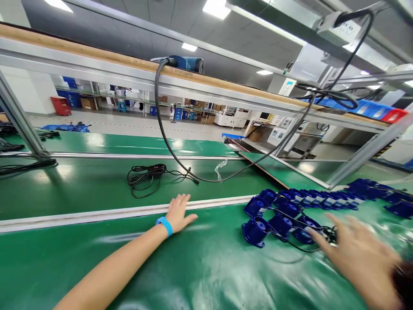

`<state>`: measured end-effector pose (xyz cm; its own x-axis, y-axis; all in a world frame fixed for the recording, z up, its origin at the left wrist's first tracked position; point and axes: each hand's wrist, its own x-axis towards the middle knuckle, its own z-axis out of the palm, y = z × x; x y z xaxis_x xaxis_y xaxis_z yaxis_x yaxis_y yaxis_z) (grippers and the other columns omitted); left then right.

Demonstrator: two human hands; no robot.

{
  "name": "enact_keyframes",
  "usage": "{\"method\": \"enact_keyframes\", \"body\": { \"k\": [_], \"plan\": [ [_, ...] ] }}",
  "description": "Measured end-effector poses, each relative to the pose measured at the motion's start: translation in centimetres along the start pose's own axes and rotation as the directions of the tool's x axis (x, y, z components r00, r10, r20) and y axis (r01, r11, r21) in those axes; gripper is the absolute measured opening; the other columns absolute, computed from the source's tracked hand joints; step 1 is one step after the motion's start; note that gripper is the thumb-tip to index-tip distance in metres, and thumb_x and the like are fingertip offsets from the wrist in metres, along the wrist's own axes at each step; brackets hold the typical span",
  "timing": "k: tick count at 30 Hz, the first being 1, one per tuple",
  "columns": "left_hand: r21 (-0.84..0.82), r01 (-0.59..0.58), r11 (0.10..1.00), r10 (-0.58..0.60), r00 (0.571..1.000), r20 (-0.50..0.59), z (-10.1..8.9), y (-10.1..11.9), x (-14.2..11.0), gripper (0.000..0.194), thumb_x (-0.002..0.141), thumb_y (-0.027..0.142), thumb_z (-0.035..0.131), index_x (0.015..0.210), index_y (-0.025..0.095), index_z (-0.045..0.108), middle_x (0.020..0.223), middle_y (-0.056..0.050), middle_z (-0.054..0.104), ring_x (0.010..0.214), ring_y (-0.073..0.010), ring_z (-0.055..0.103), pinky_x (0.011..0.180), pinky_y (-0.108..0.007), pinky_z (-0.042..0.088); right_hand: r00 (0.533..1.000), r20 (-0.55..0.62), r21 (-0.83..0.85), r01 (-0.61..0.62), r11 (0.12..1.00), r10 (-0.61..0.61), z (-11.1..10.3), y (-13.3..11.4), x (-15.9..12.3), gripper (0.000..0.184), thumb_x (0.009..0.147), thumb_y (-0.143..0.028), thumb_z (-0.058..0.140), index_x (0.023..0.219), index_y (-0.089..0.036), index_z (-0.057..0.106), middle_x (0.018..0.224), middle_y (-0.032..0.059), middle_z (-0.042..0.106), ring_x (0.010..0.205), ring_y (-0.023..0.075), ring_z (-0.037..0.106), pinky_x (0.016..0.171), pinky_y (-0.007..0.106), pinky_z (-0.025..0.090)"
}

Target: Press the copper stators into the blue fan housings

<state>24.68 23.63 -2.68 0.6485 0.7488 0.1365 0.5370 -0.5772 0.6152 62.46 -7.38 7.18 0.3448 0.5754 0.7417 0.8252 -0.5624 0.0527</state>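
Observation:
My left hand [178, 214], with a blue band [164, 225] at the wrist, lies on the green mat by a white strip [125, 214], thumb apart and nothing held. My right hand [358, 247] is smeared by motion, but its thumb and fingers are spread. It hovers at the right of a group of dark blue plastic housings [256, 231] with thin black leads. The thumb overlaps the nearest housing [306, 229]; whether it touches I cannot tell. A small dark bundle of leads [329, 234] shows behind the thumb.
A coiled black cable [146, 174] lies beyond the strip, near a crumpled clear plastic piece [220, 168]. A thick black cable [159, 107] hangs in a loop from the overhead shelf [106, 71]. More blue housings [322, 199] stand in a row at right. A metal post [24, 116] rises at left.

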Motion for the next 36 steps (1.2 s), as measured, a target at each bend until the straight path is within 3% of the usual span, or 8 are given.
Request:
{"method": "enact_keyframes", "body": {
  "k": [3,10,15,19,24,30,33,36],
  "plan": [
    [-0.009,0.161,0.987,-0.158,0.949,-0.274,-4.1,-4.8,0.7,0.071,0.093,0.046,0.06,0.153,0.016,0.038,0.159,-0.018,0.04,0.151,-0.0348,0.031,0.125,-0.06,0.022,0.922,0.178,0.253,0.294,0.922,-0.343,3.9,-10.7,1.6,0.048,0.098,-0.049,0.055,0.129,-0.015,0.068,0.137,0.0205,0.063,0.124,0.0345,0.06,0.102,0.05,0.045],
    [-0.159,0.263,0.952,-0.305,0.733,-0.608,-7.5,-10.4,-0.9,0.058,0.091,0.047,0.051,0.139,0.016,0.048,0.138,-0.018,0.057,0.132,-0.0353,0.052,0.114,-0.058,0.041,0.673,0.372,0.563,0.383,0.732,-0.639,10.8,-41.6,10.9,0.083,0.09,-0.046,0.072,0.159,-0.02,0.034,0.164,0.0106,0.038,0.155,0.0235,0.026,0.127,0.043,0.019],
    [-0.214,0.21,0.954,-0.3,0.629,-0.717,-7.6,-11.5,-1.0,0.055,0.091,0.055,0.05,0.135,0.022,0.048,0.137,-0.013,0.059,0.132,-0.0334,0.052,0.114,-0.058,0.042,0.591,0.492,0.526,0.384,0.759,-0.64,14.5,-51.8,16.1,0.103,0.079,-0.035,0.083,0.162,-0.016,0.026,0.161,0.0184,0.038,0.152,0.0337,0.029,0.126,0.055,0.017],
    [-0.277,0.238,0.931,-0.364,0.561,-0.744,-8.0,-12.6,-0.7,0.051,0.093,0.056,0.05,0.133,0.023,0.047,0.137,-0.013,0.057,0.129,-0.0309,0.055,0.109,-0.054,0.047,0.615,0.546,0.44,0.368,0.819,-0.569,13.7,-51.6,16.4,0.053,0.09,-0.023,0.068,0.14,-0.013,0.055,0.139,0.0165,0.058,0.134,0.031,0.051,0.116,0.049,0.036],
    [-0.291,0.328,0.899,-0.429,0.52,-0.739,-11.0,-14.2,1.7,0.047,0.104,0.043,0.037,0.143,0.017,0.037,0.142,-0.017,0.049,0.125,-0.0257,0.056,0.105,-0.047,0.052,0.716,0.523,0.349,0.314,0.883,-0.461,6.3,-42.7,15.1,0.029,0.094,-0.033,0.057,0.116,-0.015,0.063,0.122,0.0153,0.066,0.112,0.0303,0.065,0.085,0.036,0.05],
    [0.058,0.291,0.955,-0.236,0.863,-0.446,-14.2,-13.5,9.9,0.053,0.093,0.039,0.068,0.14,0.021,0.053,0.148,-0.013,0.049,0.135,-0.0321,0.05,0.114,-0.06,0.043,0.747,0.567,0.244,0.25,0.937,-0.347,-3.3,-28.8,7.5,0.025,0.097,-0.04,0.052,0.107,-0.02,0.063,0.097,0.0068,0.073,0.077,0.026,0.071,0.064,0.034,0.048],
    [0.228,0.2,0.953,-0.137,0.955,-0.264,-13.4,-11.8,14.4,0.054,0.092,0.038,0.07,0.14,0.021,0.055,0.156,-0.012,0.042,0.143,-0.0346,0.041,0.12,-0.064,0.034,0.787,0.52,0.263,0.222,0.939,-0.332,-2.8,-24.7,0.7,0.038,0.1,-0.044,0.048,0.125,-0.02,0.063,0.109,0.0107,0.073,0.084,0.0261,0.074,0.066,0.033,0.053],
    [0.335,0.149,0.93,-0.104,0.983,-0.151,-11.6,-10.5,17.9,0.05,0.093,0.039,0.068,0.139,0.021,0.056,0.156,-0.012,0.043,0.143,-0.0334,0.042,0.12,-0.063,0.036,0.734,0.603,0.329,0.13,0.935,-0.314,0.4,-23.6,-5.5,0.043,0.096,-0.04,0.053,0.134,-0.021,0.061,0.118,0.012,0.073,0.096,0.0267,0.074,0.075,0.033,0.059]
  ]
}}
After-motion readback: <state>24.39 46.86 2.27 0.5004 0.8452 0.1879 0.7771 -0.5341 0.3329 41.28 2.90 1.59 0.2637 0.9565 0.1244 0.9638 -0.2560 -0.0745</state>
